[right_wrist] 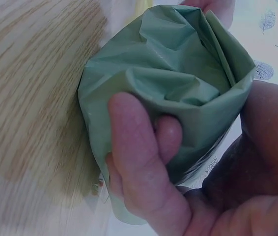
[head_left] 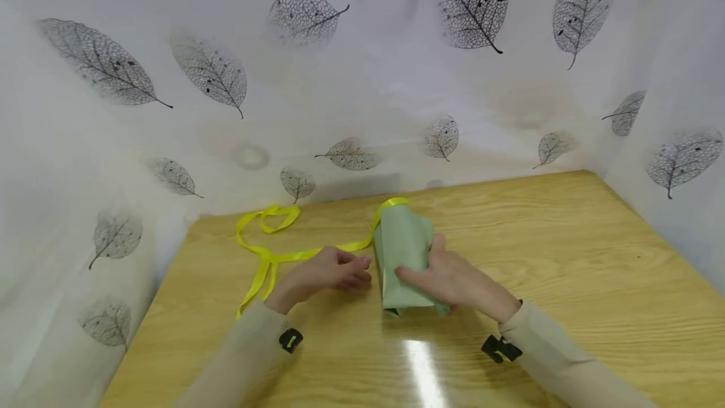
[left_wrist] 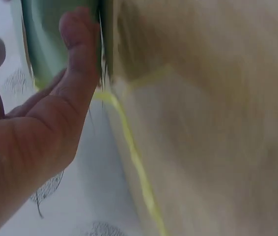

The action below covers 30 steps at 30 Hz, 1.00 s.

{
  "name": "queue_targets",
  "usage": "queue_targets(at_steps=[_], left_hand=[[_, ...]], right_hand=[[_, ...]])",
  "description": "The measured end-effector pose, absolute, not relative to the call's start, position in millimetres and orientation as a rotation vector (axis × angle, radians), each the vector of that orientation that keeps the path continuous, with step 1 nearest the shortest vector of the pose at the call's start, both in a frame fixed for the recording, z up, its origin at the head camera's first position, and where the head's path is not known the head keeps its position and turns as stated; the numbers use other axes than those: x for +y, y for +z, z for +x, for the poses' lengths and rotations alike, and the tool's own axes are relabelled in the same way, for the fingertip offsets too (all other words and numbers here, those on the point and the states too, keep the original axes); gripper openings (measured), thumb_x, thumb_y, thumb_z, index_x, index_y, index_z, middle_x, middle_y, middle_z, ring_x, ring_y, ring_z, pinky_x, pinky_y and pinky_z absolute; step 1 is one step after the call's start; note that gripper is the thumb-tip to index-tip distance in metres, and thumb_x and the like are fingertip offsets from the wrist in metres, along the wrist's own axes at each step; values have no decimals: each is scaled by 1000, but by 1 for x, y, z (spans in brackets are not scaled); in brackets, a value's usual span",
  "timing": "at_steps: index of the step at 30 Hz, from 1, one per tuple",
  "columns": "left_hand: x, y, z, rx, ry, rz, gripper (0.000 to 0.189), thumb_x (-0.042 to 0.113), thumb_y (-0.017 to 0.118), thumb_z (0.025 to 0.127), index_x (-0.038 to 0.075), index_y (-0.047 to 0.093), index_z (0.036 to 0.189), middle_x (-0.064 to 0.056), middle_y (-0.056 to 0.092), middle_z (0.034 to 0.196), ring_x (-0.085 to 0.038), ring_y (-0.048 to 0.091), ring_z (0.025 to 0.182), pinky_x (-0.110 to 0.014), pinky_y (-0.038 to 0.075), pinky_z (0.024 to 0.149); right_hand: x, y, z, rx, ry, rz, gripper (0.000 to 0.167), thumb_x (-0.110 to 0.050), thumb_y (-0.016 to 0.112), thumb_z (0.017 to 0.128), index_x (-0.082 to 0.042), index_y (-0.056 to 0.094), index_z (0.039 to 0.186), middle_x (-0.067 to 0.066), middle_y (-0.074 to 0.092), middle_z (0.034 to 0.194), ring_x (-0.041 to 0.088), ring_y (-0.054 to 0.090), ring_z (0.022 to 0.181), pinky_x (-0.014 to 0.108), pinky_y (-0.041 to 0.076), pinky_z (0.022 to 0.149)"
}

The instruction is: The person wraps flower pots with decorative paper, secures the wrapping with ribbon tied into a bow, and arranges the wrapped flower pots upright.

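A bundle wrapped in light green paper (head_left: pixel 403 250) lies on the wooden table, its near end gathered in crumpled folds (right_wrist: pixel 178 54). My right hand (head_left: pixel 455 276) grips the bundle from the right side, thumb on top and fingers curled round its lower side. What the paper encloses is hidden. Just left of the bundle, my left hand (head_left: pixel 334 269) hovers with relaxed fingers and holds nothing; a small gap parts it from the paper in the head view. A yellow ribbon (head_left: pixel 294 255) runs from the bundle's far end leftward behind my left hand.
Loops of the ribbon spread over the left part of the wooden table (head_left: pixel 566 250). White cloth with a dark leaf print (head_left: pixel 351 80) hangs behind the table and along both sides. A bright light reflection (head_left: pixel 423 370) shows near the front.
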<state>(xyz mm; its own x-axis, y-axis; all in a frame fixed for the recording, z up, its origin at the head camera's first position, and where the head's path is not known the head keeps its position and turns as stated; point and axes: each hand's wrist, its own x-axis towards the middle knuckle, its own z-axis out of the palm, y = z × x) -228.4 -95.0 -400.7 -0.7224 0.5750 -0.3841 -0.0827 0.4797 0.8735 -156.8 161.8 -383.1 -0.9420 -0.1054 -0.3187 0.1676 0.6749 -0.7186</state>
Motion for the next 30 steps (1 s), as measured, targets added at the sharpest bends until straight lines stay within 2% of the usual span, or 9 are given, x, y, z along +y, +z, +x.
queue_targets(at_steps=[5,13,18,22,26,30], left_hand=[[-78,-409,-217,1934,1343,423,58,43,60,103,-6,60,135,-17,73,122,-26,75,104,-38,61,90],[-60,-414,-211,1962,1327,416,52,45,68,98,1,69,125,-9,76,110,-16,74,96,-34,61,88],[-56,-416,-213,1984,1294,404,53,46,69,96,0,69,122,-8,75,107,-15,73,93,-34,61,85],[-53,-417,-215,2028,1238,424,58,57,67,94,3,70,114,-6,75,102,-14,71,88,-30,59,80],[-50,-420,-217,2108,1175,474,67,72,59,91,8,70,106,-3,74,93,-12,67,82,-27,55,75],[-45,-420,-216,2162,1137,507,76,81,50,89,9,67,106,-3,73,91,-13,68,82,-28,55,75]], right_hand=[[163,-383,-158,2572,-1117,25,98,-65,66,88,3,21,142,18,61,91,26,64,57,40,56,45],[163,-385,-157,2578,-1148,-23,98,-67,62,90,3,21,144,20,60,94,25,64,58,41,56,44],[167,-387,-153,2569,-1202,-71,90,-66,52,99,4,20,145,21,59,95,25,63,60,41,56,43],[169,-388,-151,2572,-1210,-109,78,-61,42,105,6,24,140,20,58,90,24,62,57,41,55,42],[169,-388,-152,2565,-1223,-126,75,-60,42,105,5,26,138,20,58,90,24,61,56,42,55,42],[169,-388,-152,2561,-1234,-137,70,-58,40,106,6,29,134,21,57,88,25,61,56,41,55,42]])
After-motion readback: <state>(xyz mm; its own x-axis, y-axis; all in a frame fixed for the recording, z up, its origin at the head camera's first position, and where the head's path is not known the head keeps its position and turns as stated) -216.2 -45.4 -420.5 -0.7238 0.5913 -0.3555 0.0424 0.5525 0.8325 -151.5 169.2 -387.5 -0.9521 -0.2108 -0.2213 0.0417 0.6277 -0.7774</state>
